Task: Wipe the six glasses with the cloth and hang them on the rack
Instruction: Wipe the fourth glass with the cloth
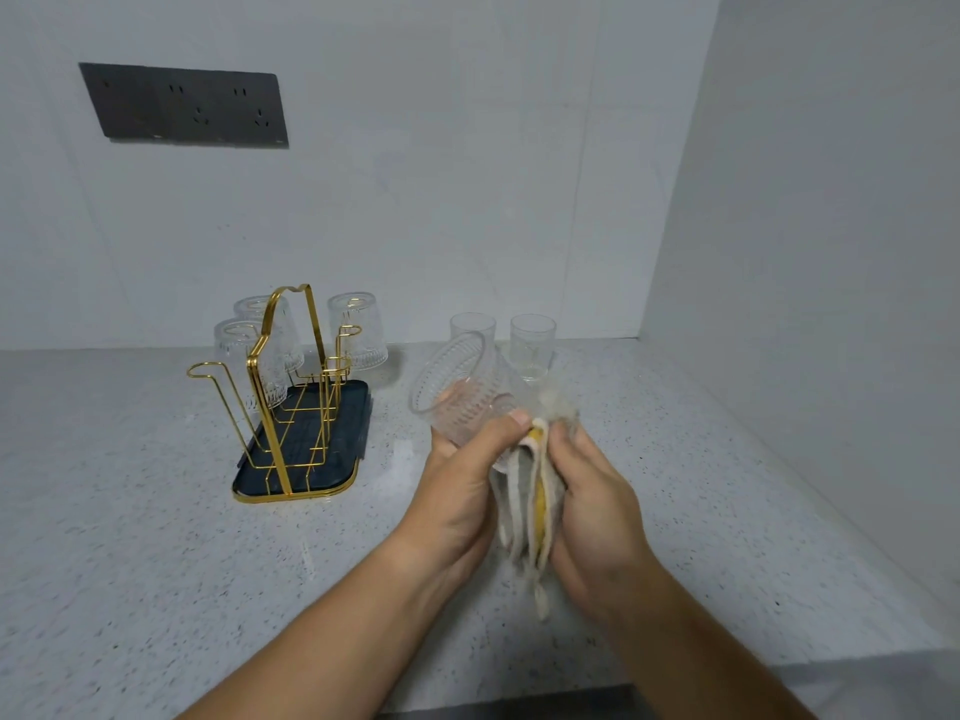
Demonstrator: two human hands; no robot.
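Glasses [457, 397], three on rack [343, 413], two standing, one held, one cloth [524, 491]

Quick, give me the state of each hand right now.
Left hand: grips the ribbed glass.
Right hand: holds the cloth against it.

1. A pale grey-white back wall [441, 200] filled the upper view, plain, with faint vertical seams.
2. At ten o'clock on it sat a dark grey socket panel [184, 105], long and rectangular, with several outlets.
3. A second pale wall [831, 226] stood at three o'clock and met the back wall in a corner toward one o'clock.
4. The bench [130, 537] was light speckled stone reaching both walls, its front edge showing at five o'clock.
5. The light was soft and cool, and shadows were weak.
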